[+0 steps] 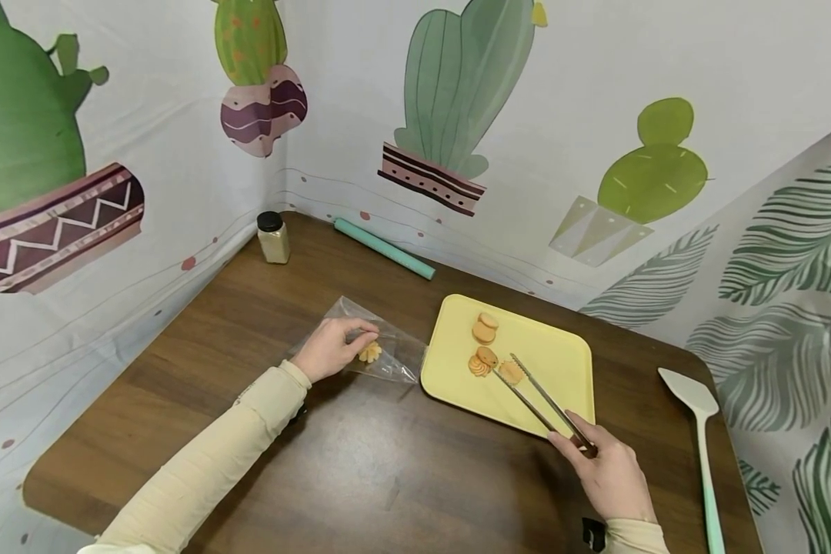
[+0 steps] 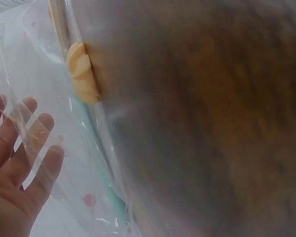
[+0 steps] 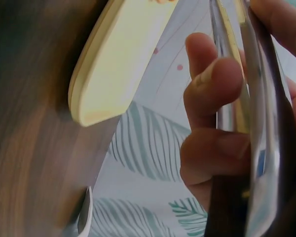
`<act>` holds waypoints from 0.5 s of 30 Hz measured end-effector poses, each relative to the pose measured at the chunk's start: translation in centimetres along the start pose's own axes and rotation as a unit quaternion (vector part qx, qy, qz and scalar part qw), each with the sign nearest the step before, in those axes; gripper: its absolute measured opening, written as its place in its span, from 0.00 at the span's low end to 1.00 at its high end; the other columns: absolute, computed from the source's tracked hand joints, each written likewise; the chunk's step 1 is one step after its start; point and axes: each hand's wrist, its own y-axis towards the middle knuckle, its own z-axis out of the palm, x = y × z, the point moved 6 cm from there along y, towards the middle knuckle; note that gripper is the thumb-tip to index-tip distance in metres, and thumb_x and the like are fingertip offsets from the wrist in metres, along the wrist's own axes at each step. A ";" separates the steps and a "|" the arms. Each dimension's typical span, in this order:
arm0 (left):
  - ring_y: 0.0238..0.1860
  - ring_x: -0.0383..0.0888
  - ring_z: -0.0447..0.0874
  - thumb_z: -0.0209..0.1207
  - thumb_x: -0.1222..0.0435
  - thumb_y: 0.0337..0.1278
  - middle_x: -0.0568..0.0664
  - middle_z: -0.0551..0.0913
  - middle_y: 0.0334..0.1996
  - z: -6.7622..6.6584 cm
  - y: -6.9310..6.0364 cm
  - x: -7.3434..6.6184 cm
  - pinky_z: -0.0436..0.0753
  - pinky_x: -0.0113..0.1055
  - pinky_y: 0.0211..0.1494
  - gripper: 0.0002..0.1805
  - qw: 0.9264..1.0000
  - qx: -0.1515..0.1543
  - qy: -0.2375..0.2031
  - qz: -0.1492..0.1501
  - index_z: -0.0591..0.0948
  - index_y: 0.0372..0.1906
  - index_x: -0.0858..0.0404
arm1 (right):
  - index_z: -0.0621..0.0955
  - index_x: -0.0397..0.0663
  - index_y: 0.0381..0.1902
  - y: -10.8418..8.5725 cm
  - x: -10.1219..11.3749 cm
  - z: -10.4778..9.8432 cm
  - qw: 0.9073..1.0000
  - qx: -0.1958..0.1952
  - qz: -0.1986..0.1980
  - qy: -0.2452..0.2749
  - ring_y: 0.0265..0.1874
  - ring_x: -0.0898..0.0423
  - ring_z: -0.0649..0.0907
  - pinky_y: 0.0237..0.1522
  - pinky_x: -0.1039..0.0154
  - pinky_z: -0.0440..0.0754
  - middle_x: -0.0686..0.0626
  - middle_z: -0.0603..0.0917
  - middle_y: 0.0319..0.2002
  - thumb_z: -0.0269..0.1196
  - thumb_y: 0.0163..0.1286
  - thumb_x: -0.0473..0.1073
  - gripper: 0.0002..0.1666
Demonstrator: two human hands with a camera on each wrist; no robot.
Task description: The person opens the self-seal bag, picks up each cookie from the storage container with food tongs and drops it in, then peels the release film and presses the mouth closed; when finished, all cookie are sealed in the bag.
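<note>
My left hand (image 1: 334, 346) pinches the edge of a clear plastic bag (image 1: 396, 362) between thumb and index finger; the other fingers (image 2: 42, 128) are spread in the left wrist view. A ridged cookie (image 1: 370, 352) lies in the bag, and shows up close as a cookie (image 2: 82, 72) in that wrist view. My right hand (image 1: 611, 468) grips metal tongs (image 1: 547, 398), fingers wrapped around the arms. The tong tips stand apart over a yellow tray (image 1: 554, 338), on either side of a cookie (image 1: 511, 373). Beside it lie a swirled cookie (image 1: 479, 366) and several round ones.
A jar with a black lid (image 1: 273, 238) and a teal rod (image 1: 384, 248) stand and lie along the back of the wooden table (image 1: 360, 469). At the right edge lies a spatula (image 1: 694, 400) with a green handle. Printed cloth (image 1: 346, 85) borders the table.
</note>
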 end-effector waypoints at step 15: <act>0.35 0.43 0.79 0.60 0.64 0.66 0.53 0.87 0.44 -0.4 0.1 -0.5 0.81 0.42 0.45 0.10 1.000 -0.023 0.002 0.017 0.86 0.45 0.65 | 0.77 0.49 0.64 -0.2 -1.6 0.2 0.998 0.038 0.040 -0.016 0.46 0.41 0.83 0.40 0.36 0.78 0.48 0.86 0.37 0.62 0.64 0.68 0.39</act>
